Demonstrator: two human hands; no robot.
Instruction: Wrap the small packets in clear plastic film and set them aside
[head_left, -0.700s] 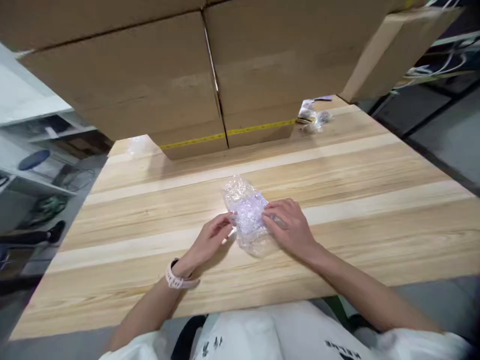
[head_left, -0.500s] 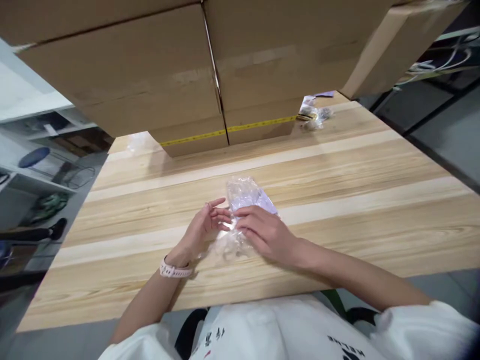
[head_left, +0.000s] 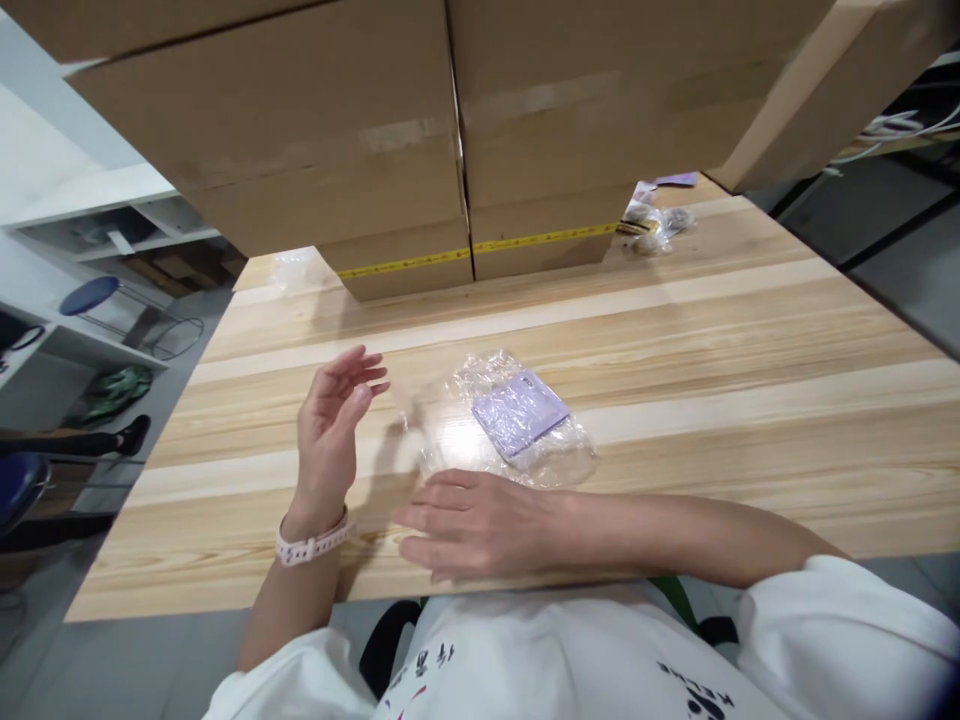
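Note:
A flat lavender rectangular packet (head_left: 519, 412) lies on the wooden table, in or under a crinkled sheet of clear plastic wrap (head_left: 551, 462). Left of the plastic, my left hand (head_left: 334, 425) is raised above the table with its fingers apart. Its fingertips are close to the plastic's thin left edge, and contact cannot be made out. My right hand (head_left: 476, 522) rests low over the table at the plastic's near edge, fingers stretched out flat and slightly blurred. A pale pink band (head_left: 315, 542) circles my left wrist.
Large cardboard boxes (head_left: 322, 130) stand along the table's back, with a yellow tape measure (head_left: 547, 238) across their lower part. Small plastic-wrapped items (head_left: 656, 228) lie at the back right, and a clear plastic piece (head_left: 294, 270) at the back left. A blue stool (head_left: 90, 295) stands left.
My hands have come away from the middle of the plastic: the left moved left and up, the right nearer to me. The plastic is spread wider and the lavender packet shows more fully.

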